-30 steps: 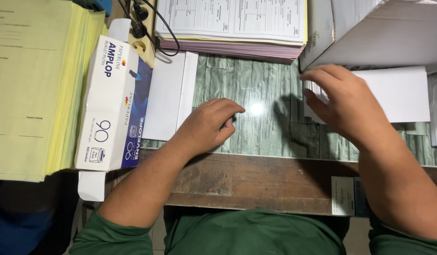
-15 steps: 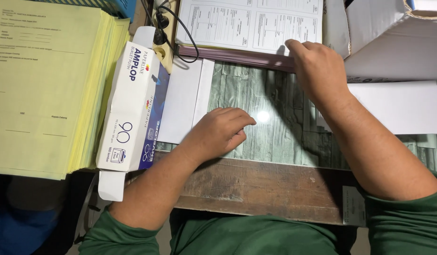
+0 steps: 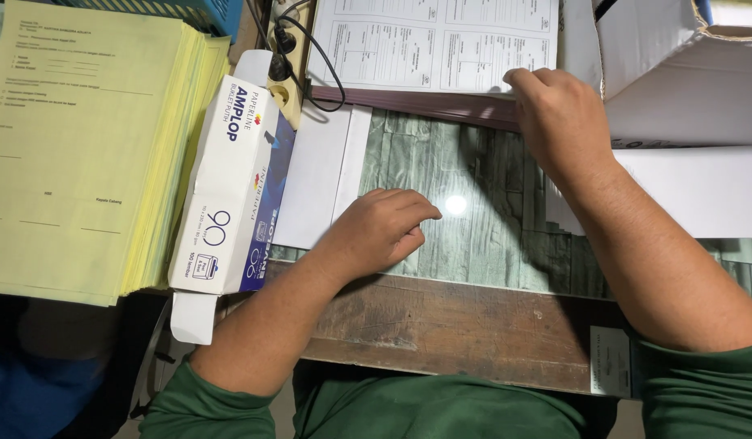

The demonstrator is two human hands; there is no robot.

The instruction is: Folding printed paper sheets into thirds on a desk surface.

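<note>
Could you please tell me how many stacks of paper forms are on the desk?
2: a yellow stack at far left, and a white printed stack at top centre, touched by the right hand. Others may be hidden.

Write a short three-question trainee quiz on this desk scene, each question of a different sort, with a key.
1. True or false: the right hand touches the bottom edge of the printed forms stack.
2. What does the left hand rest on? A) the yellow paper stack B) the glass desk top beside the white envelopes C) the envelope box
3. Fill in: the end flap of the envelope box nearest the person is ____.

Key: 1 true; 2 B; 3 open
</note>
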